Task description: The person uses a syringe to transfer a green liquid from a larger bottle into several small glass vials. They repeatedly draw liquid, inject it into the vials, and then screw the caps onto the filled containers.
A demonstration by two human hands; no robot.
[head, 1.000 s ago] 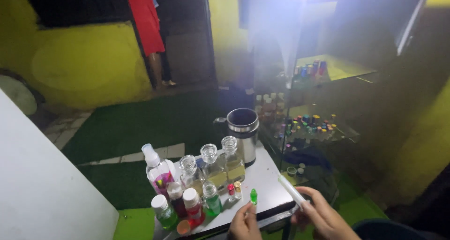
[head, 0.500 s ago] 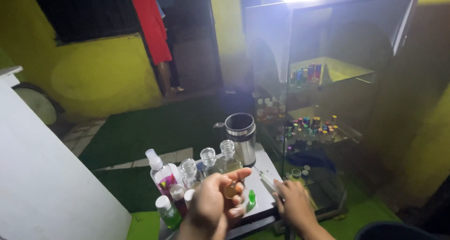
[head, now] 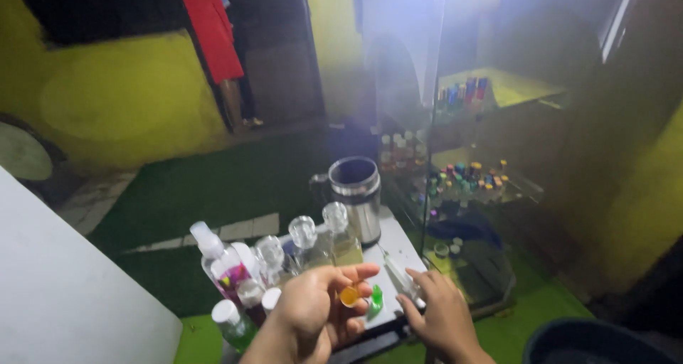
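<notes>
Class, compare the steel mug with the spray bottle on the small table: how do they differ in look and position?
The steel mug is wide, opaque metal, open-topped, at the table's far end. The spray bottle is slim, clear plastic, white-capped, with pink contents, on the left side. Both stand upright on the white table.

Left hand (head: 313, 314) has come up off the desk (head: 395, 247) edge since a second ago, now raised over the bottles with a small orange cap (head: 349, 296) pinched in its fingers (head: 359, 273). Right hand (head: 442, 314) shifted left with the syringe (head: 398, 273), closer to the left.
</notes>
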